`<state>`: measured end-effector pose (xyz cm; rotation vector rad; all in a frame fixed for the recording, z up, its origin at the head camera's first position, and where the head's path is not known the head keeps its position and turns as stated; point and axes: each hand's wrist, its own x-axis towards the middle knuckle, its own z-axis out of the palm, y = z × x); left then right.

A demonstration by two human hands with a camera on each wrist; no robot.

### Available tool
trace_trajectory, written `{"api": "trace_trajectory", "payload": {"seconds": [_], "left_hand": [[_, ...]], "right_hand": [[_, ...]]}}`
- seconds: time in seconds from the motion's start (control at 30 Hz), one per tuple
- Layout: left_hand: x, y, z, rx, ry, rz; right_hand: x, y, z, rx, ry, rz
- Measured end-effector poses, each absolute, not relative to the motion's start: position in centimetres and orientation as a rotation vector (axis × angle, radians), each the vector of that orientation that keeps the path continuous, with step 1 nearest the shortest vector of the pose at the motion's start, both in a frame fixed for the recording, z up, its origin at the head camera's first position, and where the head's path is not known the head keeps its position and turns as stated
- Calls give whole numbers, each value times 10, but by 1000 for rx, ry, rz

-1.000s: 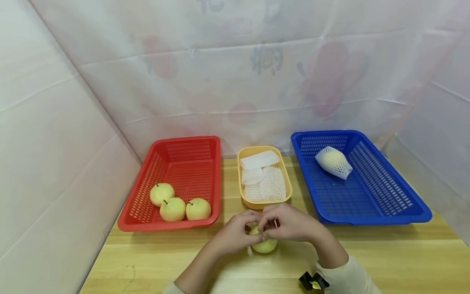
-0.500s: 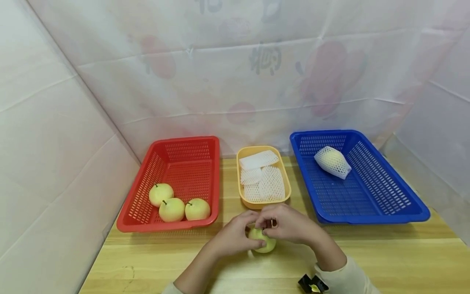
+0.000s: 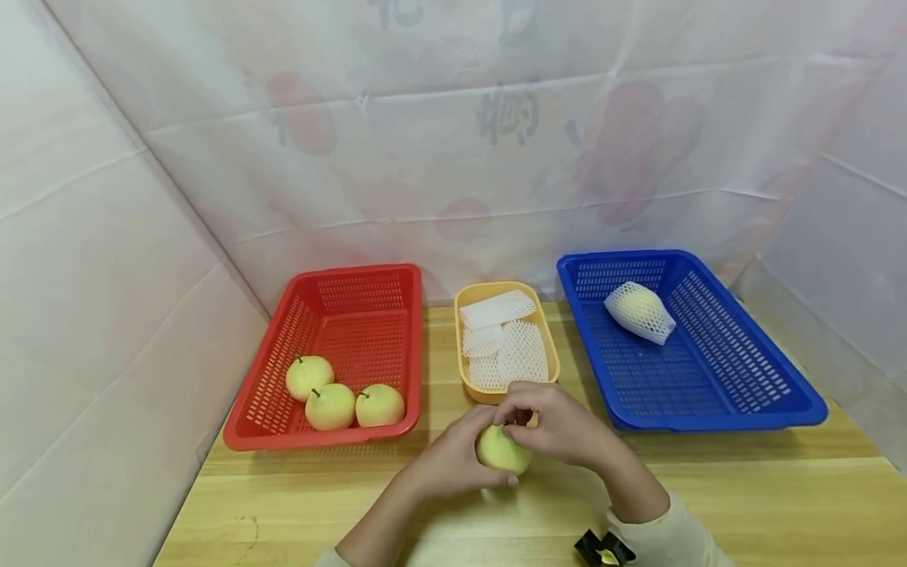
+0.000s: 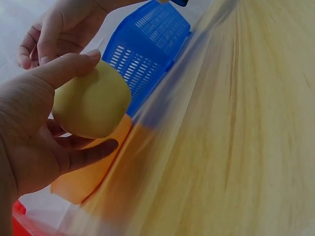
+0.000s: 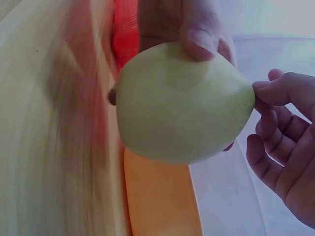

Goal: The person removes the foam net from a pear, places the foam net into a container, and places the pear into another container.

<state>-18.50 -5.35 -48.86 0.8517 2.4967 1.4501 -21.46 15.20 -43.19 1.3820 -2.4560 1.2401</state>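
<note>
A pale yellow-green pear (image 3: 501, 452) is gripped by my left hand (image 3: 453, 453), whose thumb and fingers curl round its side. At the pear's top end, where a stem would sit, my right hand (image 3: 556, 421) pinches with thumb and index finger; the stem itself is hidden. The right wrist view shows the pear (image 5: 182, 108) between the left thumb above and the right fingertips (image 5: 263, 88) at its narrow end. In the left wrist view the pear (image 4: 93, 101) appears held off the wooden table.
A red basket (image 3: 409, 354) at left holds three pears (image 3: 331, 407). Behind my hands, a small yellow-orange tray (image 3: 462, 370) contains several white foam net sleeves (image 3: 524, 352). The blue basket (image 3: 680, 417) at right holds one netted pear (image 3: 640, 309). A black object (image 3: 602, 547) shows by the right sleeve.
The pear has tilted and risen slightly, and more of it shows. My left fingers have spread round its side. The right hand has moved slightly up, its fingertips staying at the pear's top.
</note>
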Motion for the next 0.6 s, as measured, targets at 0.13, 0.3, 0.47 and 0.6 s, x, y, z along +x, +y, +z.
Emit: {"api": "trace_trajectory", "payload": {"seconds": [0.13,0.3,0.47,0.6], "left_hand": [[-185,-54,-488,822,2518,1449],[-184,-57,-483,761,2499,1502],[-184,-62,-472,646,2417,1679],[-184,-67,-463,536,2334,1831]], "right_hand": [[-214,152,-431,1372,-2461,1260],[-215,153,-433,1365,-2452,1264],[-217,155,-433,1309,-2450,1281],[-217,155,-432,1283,-2464,1307]]}}
